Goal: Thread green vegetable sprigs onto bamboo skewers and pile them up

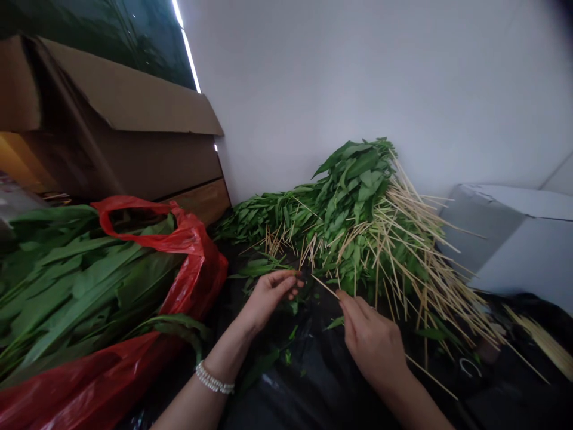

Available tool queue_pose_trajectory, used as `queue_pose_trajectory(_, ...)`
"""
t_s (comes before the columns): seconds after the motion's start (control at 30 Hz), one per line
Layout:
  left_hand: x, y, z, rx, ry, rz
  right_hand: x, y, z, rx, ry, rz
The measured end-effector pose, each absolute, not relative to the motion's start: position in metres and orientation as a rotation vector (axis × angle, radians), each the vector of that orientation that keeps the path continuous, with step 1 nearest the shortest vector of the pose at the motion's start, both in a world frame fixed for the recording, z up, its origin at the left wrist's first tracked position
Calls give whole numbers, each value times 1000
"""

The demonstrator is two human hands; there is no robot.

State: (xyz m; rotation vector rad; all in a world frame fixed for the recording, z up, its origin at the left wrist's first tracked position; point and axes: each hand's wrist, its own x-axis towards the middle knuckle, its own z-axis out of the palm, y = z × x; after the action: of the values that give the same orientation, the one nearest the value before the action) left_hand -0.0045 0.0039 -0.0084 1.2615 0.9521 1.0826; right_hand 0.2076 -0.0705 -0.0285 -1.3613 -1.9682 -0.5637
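Right hand (373,337): fingertips pinch one slender wooden stick (324,285). Left hand (271,292): thumb near forefinger, grip unclear. Beyond fingers: leafy heap (353,179); leftward, glossy red plastic bag (203,257).

pale wall (322,77), dark green panel (134,36), bright light slit (190,51) between

View, head: single, worn. Station: above and behind the left hand (274,292) and right hand (372,335), both close, low in frame. Facing: forward and down, over a leafy heap (353,185) at middle range, to a pale wall (290,89). Breadth: wide; red bag (208,263) near at left, white box (523,251) farther off at right.
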Motion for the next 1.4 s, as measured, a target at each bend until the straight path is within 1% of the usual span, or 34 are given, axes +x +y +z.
queue_pose_trajectory(0.2,-2,0,-5,1026,836,998,198,-72,-33,-1287,-1950,-489)
queue_pose_trajectory(0.4,-2,0,-8,1045,838,1007,193,-74,-36,-1234,-1964,-467)
queue_pose_trajectory(0.83,-2,0,-5,1079,901,997,193,-75,-36,-1257,-1979,-476)
queue_pose_trajectory(1.23,-4,1,-9,1249,988,974,191,-77,-38,-1275,-1990,-455)
queue_pose_trajectory(1.4,-3,0,-7,1144,970,971,190,-76,-38,-1268,-1983,-410)
